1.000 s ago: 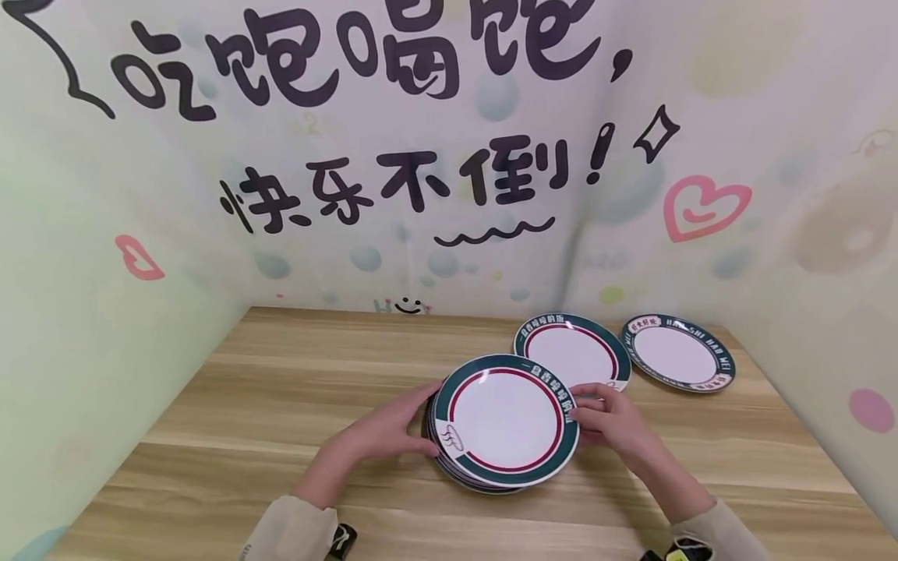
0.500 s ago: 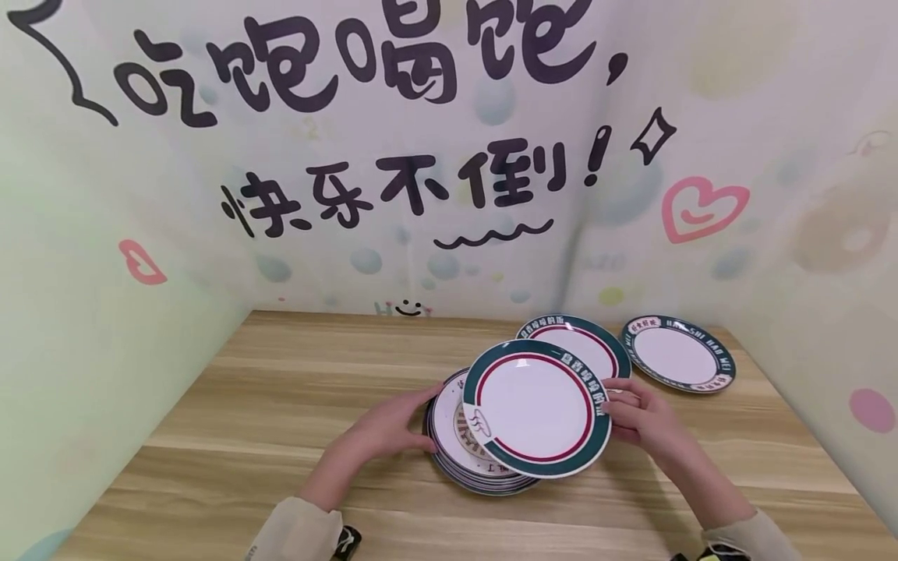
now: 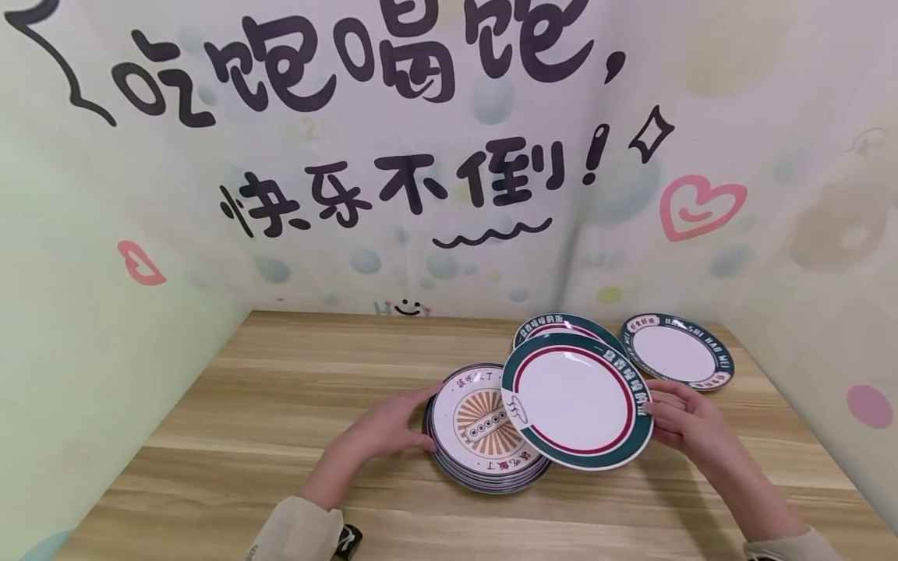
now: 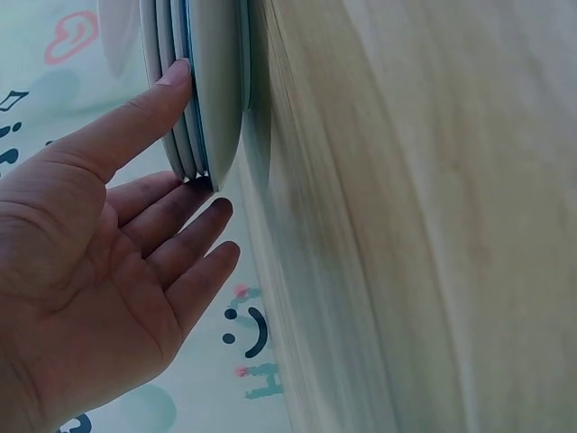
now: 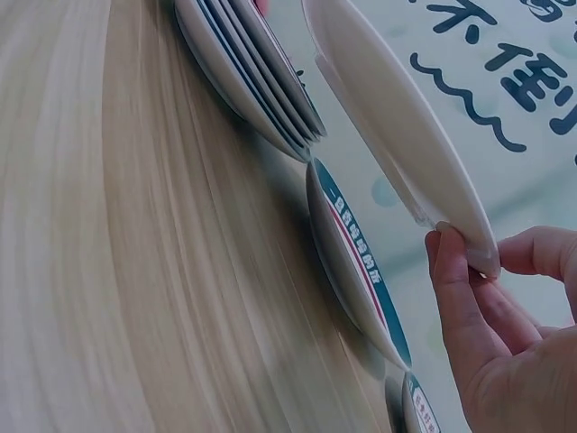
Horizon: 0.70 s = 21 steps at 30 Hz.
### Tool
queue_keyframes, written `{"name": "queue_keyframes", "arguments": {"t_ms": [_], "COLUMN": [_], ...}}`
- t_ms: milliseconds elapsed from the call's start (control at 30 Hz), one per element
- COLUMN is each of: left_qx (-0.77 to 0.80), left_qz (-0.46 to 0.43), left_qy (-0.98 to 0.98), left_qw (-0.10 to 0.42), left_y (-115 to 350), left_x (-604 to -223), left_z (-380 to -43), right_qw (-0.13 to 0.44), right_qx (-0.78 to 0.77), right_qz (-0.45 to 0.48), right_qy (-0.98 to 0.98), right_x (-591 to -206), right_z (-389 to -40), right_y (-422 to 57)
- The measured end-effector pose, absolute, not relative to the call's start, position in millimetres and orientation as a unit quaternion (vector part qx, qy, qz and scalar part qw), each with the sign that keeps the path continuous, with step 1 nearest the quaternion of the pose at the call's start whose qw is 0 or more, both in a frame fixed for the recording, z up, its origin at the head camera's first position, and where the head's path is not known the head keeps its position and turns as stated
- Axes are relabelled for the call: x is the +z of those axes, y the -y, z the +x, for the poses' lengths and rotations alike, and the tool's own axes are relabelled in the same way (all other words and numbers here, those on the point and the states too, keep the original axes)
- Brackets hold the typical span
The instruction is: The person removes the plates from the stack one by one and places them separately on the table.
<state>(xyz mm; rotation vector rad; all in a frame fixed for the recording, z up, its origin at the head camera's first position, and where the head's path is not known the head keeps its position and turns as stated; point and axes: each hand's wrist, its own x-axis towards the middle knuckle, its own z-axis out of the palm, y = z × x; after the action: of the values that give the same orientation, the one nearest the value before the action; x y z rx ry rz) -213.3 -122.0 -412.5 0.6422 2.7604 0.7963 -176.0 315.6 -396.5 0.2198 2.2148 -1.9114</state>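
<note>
My right hand [image 3: 691, 421] pinches the rim of a plate [image 3: 575, 401] with a green border and a red ring. In the right wrist view the pale underside of this plate [image 5: 397, 117] shows, tilted and raised off the table, thumb on one side and fingers on the other. Left of it stands a stack of plates [image 3: 484, 421], the top one printed with an orange sunburst and red characters. My left hand [image 3: 386, 425] rests against the stack's left edge. Seen from the left wrist, its thumb [image 4: 144, 122] touches the rims and its other fingers extend fairly straight beside them.
Behind the held plate lies a matching green-bordered plate [image 3: 554, 321], partly covered in the head view. Farther right is another plate [image 3: 677, 354] with lettering round its dark green rim. The wooden table [image 3: 302, 366] meets a printed wall covering [image 3: 337, 257] at the back and sides.
My right hand has lifted the green-bordered plate off the stack and carried it rightward, uncovering the sunburst plate beneath. My left hand has stayed at the stack.
</note>
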Motion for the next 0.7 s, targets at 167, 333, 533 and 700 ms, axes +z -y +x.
{"name": "queue_keyframes", "arguments": {"t_ms": [167, 333, 533, 700], "left_qx": [0.266, 0.268, 0.268, 0.268], "left_qz": [0.218, 0.219, 0.218, 0.218], "left_qy": [-0.934, -0.933, -0.933, -0.933], "left_qw": [0.1, 0.1, 0.1, 0.102], "left_y": [121.6, 120.7, 119.8, 119.4], "left_x": [-412.7, -412.4, -411.7, -410.8], "left_z": [-213.4, -213.1, -213.5, -214.5], "right_qw": [0.104, 0.094, 0.088, 0.089], "right_qx": [-0.639, -0.653, -0.684, -0.688], "right_qz": [0.084, 0.089, 0.088, 0.088], "right_qy": [-0.758, -0.746, -0.719, -0.715], "right_x": [-398.2, -400.4, -401.1, -402.7], "right_z": [-173.7, -170.6, -166.3, -163.9], "right_y": [-326.0, -334.3, -344.3, -354.2]}}
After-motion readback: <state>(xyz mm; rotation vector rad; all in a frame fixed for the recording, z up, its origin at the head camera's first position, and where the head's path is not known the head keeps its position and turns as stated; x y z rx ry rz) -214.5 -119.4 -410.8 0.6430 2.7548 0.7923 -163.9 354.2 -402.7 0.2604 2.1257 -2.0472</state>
